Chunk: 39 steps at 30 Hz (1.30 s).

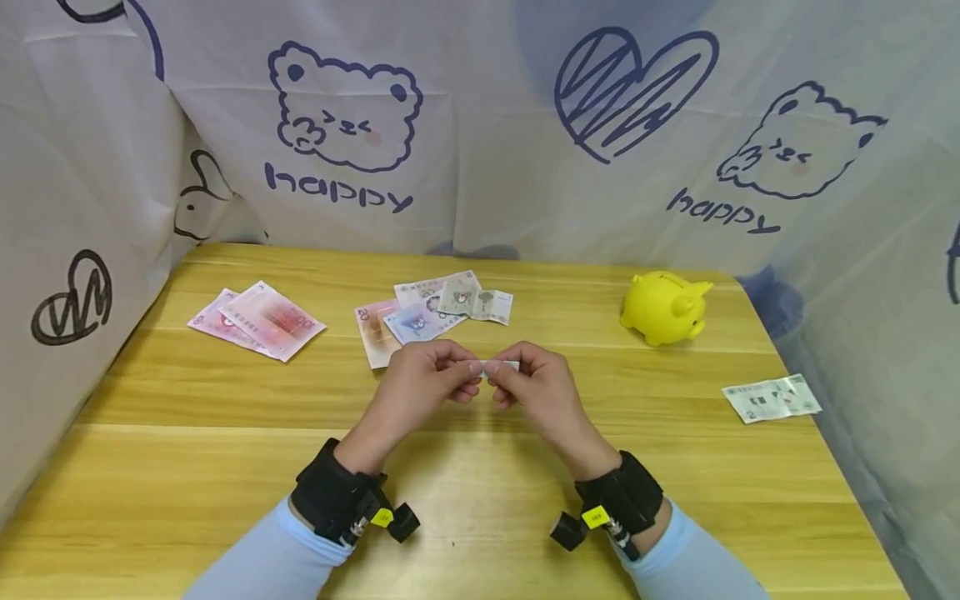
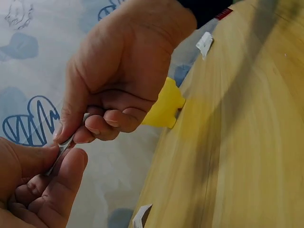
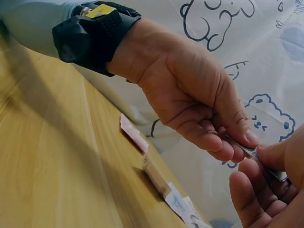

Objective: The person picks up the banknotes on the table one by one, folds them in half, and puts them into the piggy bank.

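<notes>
Above the middle of the table, my left hand and right hand meet at the fingertips. Between thumb and fingers, both pinch a narrow folded banknote. Only thin pale-green edges of this banknote show in the wrist views; the fingers cover the rest. Just beyond the left hand lies a loose group of banknotes, pinkish-brown, blue-violet and grey-green, partly overlapping. A yellow piggy bank stands at the back right, its slot on top.
Two overlapping pink banknotes lie at the back left. One creased pale-green banknote rests by the right edge of the wooden table. A white printed cloth hangs behind the table and along its sides.
</notes>
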{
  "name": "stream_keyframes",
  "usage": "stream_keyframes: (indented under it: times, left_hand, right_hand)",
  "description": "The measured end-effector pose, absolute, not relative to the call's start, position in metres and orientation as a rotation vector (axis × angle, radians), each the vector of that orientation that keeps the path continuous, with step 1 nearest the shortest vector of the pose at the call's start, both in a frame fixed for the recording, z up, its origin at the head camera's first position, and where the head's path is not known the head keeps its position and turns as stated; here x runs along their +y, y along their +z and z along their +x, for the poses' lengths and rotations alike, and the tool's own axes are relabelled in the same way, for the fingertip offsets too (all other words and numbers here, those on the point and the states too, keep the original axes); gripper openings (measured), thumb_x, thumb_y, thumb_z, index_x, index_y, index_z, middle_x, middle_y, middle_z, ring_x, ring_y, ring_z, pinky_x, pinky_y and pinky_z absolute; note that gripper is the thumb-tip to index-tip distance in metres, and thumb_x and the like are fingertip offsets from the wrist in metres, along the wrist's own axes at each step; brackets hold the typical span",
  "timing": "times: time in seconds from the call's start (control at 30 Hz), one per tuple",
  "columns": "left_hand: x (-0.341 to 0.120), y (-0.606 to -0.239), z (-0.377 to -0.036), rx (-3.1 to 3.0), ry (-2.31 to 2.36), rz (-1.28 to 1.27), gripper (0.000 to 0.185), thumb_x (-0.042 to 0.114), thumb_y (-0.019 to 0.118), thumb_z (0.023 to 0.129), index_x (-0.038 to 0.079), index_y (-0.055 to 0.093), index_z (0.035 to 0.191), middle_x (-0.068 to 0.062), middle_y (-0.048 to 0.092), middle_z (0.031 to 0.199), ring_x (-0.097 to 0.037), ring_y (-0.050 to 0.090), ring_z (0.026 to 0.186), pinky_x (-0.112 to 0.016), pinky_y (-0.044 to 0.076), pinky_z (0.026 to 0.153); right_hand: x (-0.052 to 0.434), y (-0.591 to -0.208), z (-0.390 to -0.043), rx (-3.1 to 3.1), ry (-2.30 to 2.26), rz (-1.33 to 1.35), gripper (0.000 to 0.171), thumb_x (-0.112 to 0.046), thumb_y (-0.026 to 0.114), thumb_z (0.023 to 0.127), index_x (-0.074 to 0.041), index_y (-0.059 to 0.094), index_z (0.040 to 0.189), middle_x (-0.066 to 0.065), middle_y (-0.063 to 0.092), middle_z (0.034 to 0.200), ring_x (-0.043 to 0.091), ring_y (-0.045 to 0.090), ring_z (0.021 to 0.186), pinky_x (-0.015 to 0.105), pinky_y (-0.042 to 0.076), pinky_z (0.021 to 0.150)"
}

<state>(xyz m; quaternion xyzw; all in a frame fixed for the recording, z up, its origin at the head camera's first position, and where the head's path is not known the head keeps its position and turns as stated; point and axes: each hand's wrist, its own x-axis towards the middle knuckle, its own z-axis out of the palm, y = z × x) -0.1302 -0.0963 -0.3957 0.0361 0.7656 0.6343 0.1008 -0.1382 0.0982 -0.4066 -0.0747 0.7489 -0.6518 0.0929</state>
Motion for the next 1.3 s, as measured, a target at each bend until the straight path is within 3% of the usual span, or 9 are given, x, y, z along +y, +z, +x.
stream_keyframes:
  times: [0.27,0.6,0.77,1.03,1.3]
  left_hand:
    - [-0.096,-0.392,-0.130,2.224,1.887,0.081,0.013,0.013,0.071,0.102,0.003,0.077,0.099,-0.009,0.078,0.085,-0.017,0.076,0.076,-0.036,0.067,0.074]
    - [-0.101,-0.393,-0.134,2.136,1.893,0.046,0.017,0.011,0.068,0.104,-0.004,0.075,0.108,-0.014,0.079,0.093,-0.017,0.077,0.083,-0.039,0.067,0.081]
    - [-0.106,-0.392,-0.135,2.223,1.846,0.018,0.015,0.015,0.072,0.102,0.000,0.077,0.102,-0.010,0.078,0.087,-0.016,0.076,0.077,-0.046,0.067,0.082]
    - [-0.106,-0.394,-0.135,2.230,1.824,0.094,0.015,0.014,0.070,0.103,0.000,0.074,0.103,-0.012,0.078,0.090,-0.015,0.075,0.079,-0.042,0.067,0.080]
    - [-0.105,-0.398,-0.135,2.338,1.767,0.199,0.012,0.014,0.068,0.105,0.003,0.073,0.103,-0.011,0.076,0.089,-0.026,0.076,0.082,-0.046,0.067,0.079]
  right_hand:
    - [0.100,-0.403,-0.140,2.234,-1.912,-0.192,0.013,-0.011,0.072,0.101,0.002,0.072,0.101,0.009,0.072,0.087,0.015,0.067,0.064,0.036,0.065,0.063]
    - [0.104,-0.406,-0.146,2.192,-1.951,-0.189,0.017,-0.009,0.071,0.102,0.007,0.072,0.102,0.004,0.073,0.081,0.012,0.069,0.066,0.028,0.064,0.062]
    - [0.105,-0.406,-0.146,2.172,-1.966,-0.227,0.018,-0.007,0.067,0.103,0.010,0.072,0.107,0.004,0.074,0.081,0.012,0.071,0.069,0.029,0.065,0.064]
    - [0.106,-0.408,-0.147,2.157,-2.004,-0.179,0.017,-0.009,0.071,0.102,0.007,0.073,0.104,0.011,0.074,0.082,0.014,0.071,0.067,0.031,0.065,0.063]
    - [0.117,-0.408,-0.155,2.183,-2.016,-0.258,0.019,-0.010,0.070,0.103,0.009,0.070,0.106,0.013,0.072,0.084,0.013,0.071,0.070,0.034,0.066,0.065]
